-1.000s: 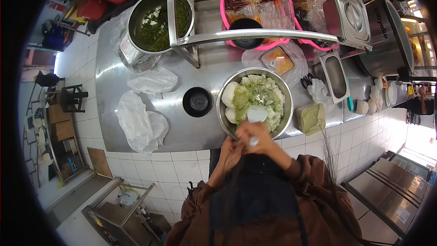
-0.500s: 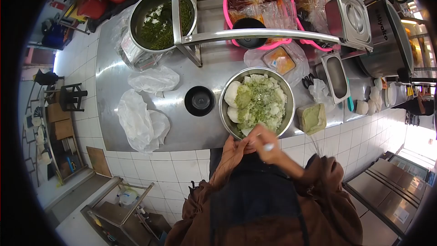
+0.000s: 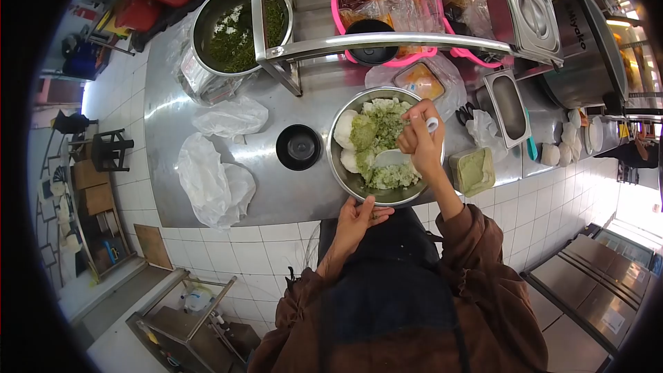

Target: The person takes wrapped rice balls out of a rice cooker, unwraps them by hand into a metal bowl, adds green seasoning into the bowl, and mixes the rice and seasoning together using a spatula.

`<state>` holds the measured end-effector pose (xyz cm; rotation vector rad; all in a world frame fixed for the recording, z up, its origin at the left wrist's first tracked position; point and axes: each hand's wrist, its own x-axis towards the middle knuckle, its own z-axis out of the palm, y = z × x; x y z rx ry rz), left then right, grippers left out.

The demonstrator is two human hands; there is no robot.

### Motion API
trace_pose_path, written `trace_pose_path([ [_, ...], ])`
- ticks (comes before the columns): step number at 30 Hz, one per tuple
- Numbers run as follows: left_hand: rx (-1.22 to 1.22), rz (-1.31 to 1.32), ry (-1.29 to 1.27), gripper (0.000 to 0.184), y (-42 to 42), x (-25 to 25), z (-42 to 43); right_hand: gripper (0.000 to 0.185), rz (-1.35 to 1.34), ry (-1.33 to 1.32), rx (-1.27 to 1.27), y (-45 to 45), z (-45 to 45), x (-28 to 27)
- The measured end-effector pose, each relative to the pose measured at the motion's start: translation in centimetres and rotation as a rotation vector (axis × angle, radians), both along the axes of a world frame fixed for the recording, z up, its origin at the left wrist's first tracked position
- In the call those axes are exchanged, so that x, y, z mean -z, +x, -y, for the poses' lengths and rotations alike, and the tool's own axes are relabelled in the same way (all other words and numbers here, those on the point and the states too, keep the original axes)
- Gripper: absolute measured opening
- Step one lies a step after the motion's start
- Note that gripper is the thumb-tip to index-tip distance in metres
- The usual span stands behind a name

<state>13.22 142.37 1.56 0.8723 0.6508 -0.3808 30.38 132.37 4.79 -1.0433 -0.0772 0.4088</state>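
Observation:
A round steel mixing bowl [image 3: 336, 173] stands at the near edge of the steel table. Inside lies a crumbly white-and-green mix [image 3: 390, 124] that looks like rice, with smooth white mounds along its left side. My right hand [image 3: 423, 139] is closed round the handle of a white rice paddle [image 3: 392, 157], whose blade rests in the mix. At the near rim, my left hand [image 3: 359, 220] steadies the bowl with thumb and fingers; part of its grip is hidden. A tub of green paste [image 3: 474, 171] sits just right of the bowl, and a black bowl [image 3: 299, 147] to its left.
Crumpled white plastic bags [image 3: 210, 183] lie on the left of the table. Behind, a metal rack [image 3: 387, 41] stands over pink baskets [image 3: 336, 7] of bagged food. A bowl of green leaves [image 3: 200, 45] is at back left, a steel pan [image 3: 507, 107] at right.
My right hand has moved up and right from the near rim to the bowl's right side, and the paddle blade now shows in the mix. My left hand stays at the near rim.

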Motion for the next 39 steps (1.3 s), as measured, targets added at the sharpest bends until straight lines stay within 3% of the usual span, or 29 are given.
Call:
trace_pose_path([
  [4, 0.018, -0.045, -0.1, 0.043, -0.7, -0.4, -1.0, 0.017, -0.068, 0.077, -0.051, 0.3, 1.2, 0.1],
  [6, -0.001, -0.135, -0.282, 0.053, -1.0, -1.8, -2.0, 0.017, -0.062, 0.107, -0.053, 0.2, 2.0, -0.2],
  [13, 0.206, 0.03, -0.051, 0.057, 0.8, -7.4, -2.9, 0.02, -0.009, 0.231, 0.092, 1.1, 5.0, -2.7],
  [16, 0.191, 0.256, 0.147, 0.054, 3.0, -8.2, -2.0, 0.02, 0.015, 0.234, 0.137, 1.2, 5.9, -3.3],
  [18, 0.546, 0.577, 0.781, 0.048, 4.2, -7.4, -1.6, 0.021, 0.01, 0.249, 0.161, 1.0, 6.2, -3.6],
  [22, 0.532, 0.668, 0.889, 0.048, 4.8, -6.0, -1.8, 0.023, 0.056, 0.227, 0.144, 0.2, 6.7, -4.9],
  [24, 0.394, 0.532, 1.291, 0.045, 4.4, -6.4, -2.1, 0.025, 0.049, 0.245, 0.039, -0.8, 6.8, -5.7],
  [25, 0.398, 0.531, 1.29, 0.045, 4.0, -5.6, -2.3, 0.025, 0.106, 0.116, -0.031, -1.8, 6.4, -5.3],
  [27, -0.187, 0.523, 1.398, 0.047, 2.9, -3.1, -2.7, 0.025, 0.326, -0.168, -0.119, -3.6, 4.9, -3.6],
  [28, -0.185, 0.524, 1.397, 0.047, 2.3, -2.5, -2.2, 0.024, 0.487, -0.327, -0.137, -4.2, 3.9, -2.2],
  [29, -0.3, 0.37, 1.197, 0.049, 1.6, -2.1, -1.4, 0.024, 0.483, -0.328, -0.137, -4.6, 3.2, -0.9],
  [30, -0.41, 0.214, 0.993, 0.052, 0.9, -1.6, -0.8, 0.024, 0.387, -0.333, -0.131, -5.1, 2.5, 0.2],
  [31, -0.416, 0.21, 0.992, 0.052, 0.3, -0.2, -0.5, 0.023, 0.298, -0.337, -0.128, -5.2, 2.1, 0.8],
  [33, -0.371, 0.131, 0.428, 0.048, -0.4, 1.7, -0.5, 0.024, 0.206, -0.268, -0.124, -4.2, 1.8, 1.2],
  [35, -0.343, 0.15, 0.426, 0.047, -0.7, 1.6, -1.0, 0.026, -0.016, -0.072, -0.182, -2.5, 2.5, 0.9],
  [38, -0.334, 0.179, 0.379, 0.045, -0.4, 1.6, -0.6, 0.027, 0.035, 0.103, -0.099, -3.4, 2.3, -0.2],
  [39, -0.327, 0.208, 0.341, 0.044, -0.5, 1.6, -0.6, 0.028, 0.34, -0.245, 0.016, -4.5, 1.2, 0.9],
])
